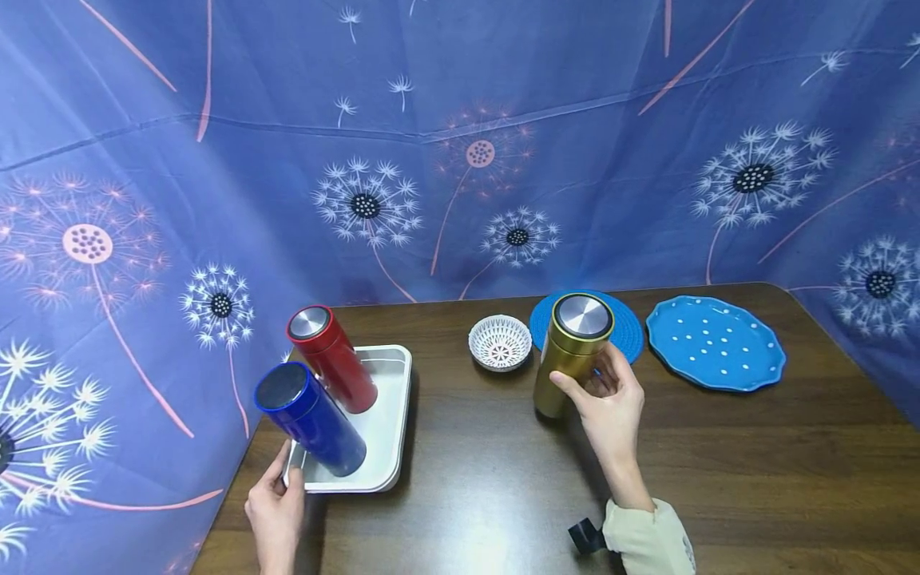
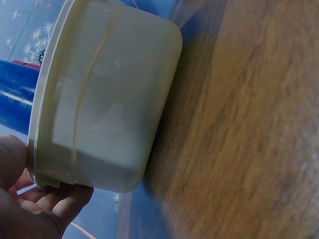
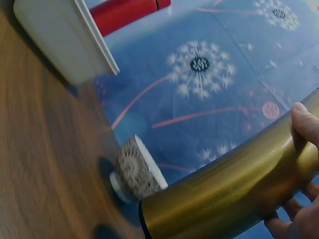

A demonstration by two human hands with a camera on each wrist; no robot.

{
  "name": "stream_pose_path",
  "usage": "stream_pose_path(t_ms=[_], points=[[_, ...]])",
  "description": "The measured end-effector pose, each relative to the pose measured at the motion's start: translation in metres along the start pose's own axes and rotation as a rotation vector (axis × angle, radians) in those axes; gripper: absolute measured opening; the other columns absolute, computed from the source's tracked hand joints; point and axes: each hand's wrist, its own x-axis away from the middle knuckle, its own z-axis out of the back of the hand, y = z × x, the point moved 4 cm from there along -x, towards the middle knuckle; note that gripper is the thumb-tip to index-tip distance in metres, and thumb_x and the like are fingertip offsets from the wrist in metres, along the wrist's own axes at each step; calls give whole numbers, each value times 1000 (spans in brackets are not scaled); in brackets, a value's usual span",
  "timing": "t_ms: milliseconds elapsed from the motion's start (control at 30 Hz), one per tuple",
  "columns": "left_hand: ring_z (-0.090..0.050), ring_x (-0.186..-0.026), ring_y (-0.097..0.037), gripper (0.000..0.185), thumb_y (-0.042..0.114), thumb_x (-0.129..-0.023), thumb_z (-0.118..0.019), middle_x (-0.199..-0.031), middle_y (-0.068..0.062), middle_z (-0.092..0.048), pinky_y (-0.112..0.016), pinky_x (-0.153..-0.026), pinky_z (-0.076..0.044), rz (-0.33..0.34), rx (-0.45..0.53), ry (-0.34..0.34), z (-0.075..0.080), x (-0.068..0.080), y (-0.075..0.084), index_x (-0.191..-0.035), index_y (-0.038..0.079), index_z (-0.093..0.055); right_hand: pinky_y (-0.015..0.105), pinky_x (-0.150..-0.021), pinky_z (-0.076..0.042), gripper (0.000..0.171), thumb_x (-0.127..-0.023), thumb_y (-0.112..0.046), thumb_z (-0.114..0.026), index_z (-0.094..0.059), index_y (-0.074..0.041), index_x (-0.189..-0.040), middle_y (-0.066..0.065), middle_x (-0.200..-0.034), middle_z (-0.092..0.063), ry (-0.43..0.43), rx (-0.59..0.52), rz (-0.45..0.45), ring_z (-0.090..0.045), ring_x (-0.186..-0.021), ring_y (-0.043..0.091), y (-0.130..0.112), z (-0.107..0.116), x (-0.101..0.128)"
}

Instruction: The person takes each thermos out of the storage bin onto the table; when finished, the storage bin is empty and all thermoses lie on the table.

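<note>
My right hand [image 1: 611, 403] grips a gold thermos flask [image 1: 564, 375] with a silver lid, thumb on the near side and fingers round the far side. The flask is upright, its base close over the table. With thumb and fingers, my left hand [image 1: 276, 511] holds the near left corner of a white plastic tub [image 2: 114, 99]. Inside the tub a blue thermos flask [image 1: 316, 423] stands at the front and a red thermos flask [image 1: 338, 363] behind it. In the right wrist view the gold flask overlaps a small patterned bowl [image 3: 134, 172].
The white openwork bowl stands left of a round blue woven mat [image 1: 627, 323], which lies behind the gold flask. A blue polka-dot plate [image 1: 719, 343] sits farther right. A blue dandelion-print cloth [image 1: 431, 200] hangs behind the brown wooden table [image 1: 474, 463].
</note>
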Motion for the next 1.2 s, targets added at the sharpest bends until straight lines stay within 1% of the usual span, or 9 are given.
stream_pose_path(t_ms=[133, 300, 467, 667, 767, 900, 967, 1133, 1200], points=[[-46, -69, 13, 41, -1, -81, -55, -94, -21, -68, -15, -66, -35, 16, 4, -15, 0, 0, 0, -119, 7, -66, 19, -83, -45, 61, -67, 4, -80, -57, 1, -124, 0, -110, -62, 43, 20, -10, -59, -99, 11, 7, 13, -4], [-46, -69, 12, 41, -1, -81, -55, -94, -21, -68, -12, -66, -35, 22, 19, -16, 0, 0, 0, -119, 8, -66, 18, -83, -45, 63, -66, 4, -81, -59, -4, -125, 0, -109, -62, 84, 32, -20, -59, -98, 11, 14, 25, -8], [-47, -69, 12, 41, -1, -81, -54, -94, -20, -68, -13, -65, -35, 20, 12, -15, 0, -1, 0, -119, 7, -66, 17, -84, -45, 65, -66, 4, -81, -58, -4, -126, 1, -111, -62, 110, 57, -14, -59, -98, 12, 21, 35, -10], [-47, -66, 8, 41, -1, -80, -54, -92, -20, -69, -13, -63, -35, 17, 0, -12, -1, -1, -1, -119, 8, -66, 17, -84, -45, 67, -65, 0, -83, -59, -10, -126, 0, -112, -62, 143, 92, -33, -59, -99, 11, 46, 47, -15], [-47, -66, 7, 42, -2, -80, -54, -92, -20, -69, -13, -63, -35, 17, -3, -17, 0, -1, 0, -119, 8, -66, 17, -84, -45, 66, -65, -1, -83, -59, -10, -126, 0, -111, -63, 148, 98, -33, -59, -98, 10, 45, 49, -16], [-46, -67, 9, 42, -1, -80, -54, -93, -20, -68, -14, -63, -35, 19, -2, -19, 0, -1, 0, -120, 8, -66, 18, -85, -45, 63, -67, 0, -82, -60, -8, -125, 2, -111, -63, 153, 92, -52, -59, -98, 11, 31, 49, -14], [-46, -66, 7, 42, -1, -80, -54, -92, -20, -69, -15, -63, -34, 18, -6, -15, 0, -1, -1, -120, 7, -66, 19, -86, -45, 64, -66, 0, -82, -60, -8, -125, 4, -112, -63, 158, 94, -64, -59, -98, 11, 32, 50, -13], [-45, -63, 2, 42, 0, -80, -54, -88, -19, -70, -16, -61, -34, 20, -16, -10, 0, 0, -1, -120, 8, -66, 21, -88, -45, 66, -66, -2, -83, -59, -11, -127, 5, -116, -62, 170, 118, -93, -58, -100, 11, 48, 57, -13], [-46, -64, 2, 42, 0, -80, -54, -88, -19, -69, -15, -62, -34, 22, -11, -10, 0, 0, -1, -119, 8, -66, 21, -88, -45, 67, -66, -2, -83, -59, -12, -127, 4, -117, -62, 173, 127, -100, -58, -101, 10, 57, 59, -15]])
